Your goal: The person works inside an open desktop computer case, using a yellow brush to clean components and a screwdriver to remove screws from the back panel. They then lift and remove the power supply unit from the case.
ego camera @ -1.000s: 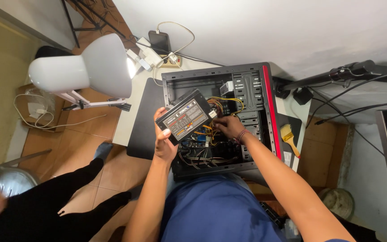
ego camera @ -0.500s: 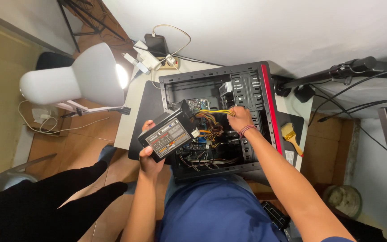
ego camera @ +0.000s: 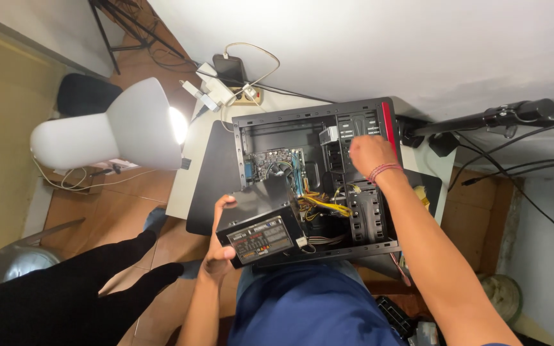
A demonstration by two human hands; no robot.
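An open black computer case (ego camera: 251, 122) with a red front edge lies on its side on a small white table (ego camera: 187, 173). My left hand (ego camera: 218, 247) grips a black power supply unit (ego camera: 259, 230) at the case's near left corner, its labelled face up. A bundle of yellow and black cables (ego camera: 325, 206) runs from the unit into the case. My right hand (ego camera: 368, 152) rests inside the case by the drive bays, a red band on the wrist. A green circuit board (ego camera: 270, 163) shows on the case floor.
A lit white desk lamp (ego camera: 117, 131) hangs over the table's left side. A power strip with plugs (ego camera: 222, 90) lies behind the case. Black-clad legs of another person (ego camera: 65, 288) are at lower left. A monitor arm and cables (ego camera: 501, 118) stand to the right.
My left hand has drawn the power supply down and toward me, out of the case. My right hand moved up from the cables to the drive bays.
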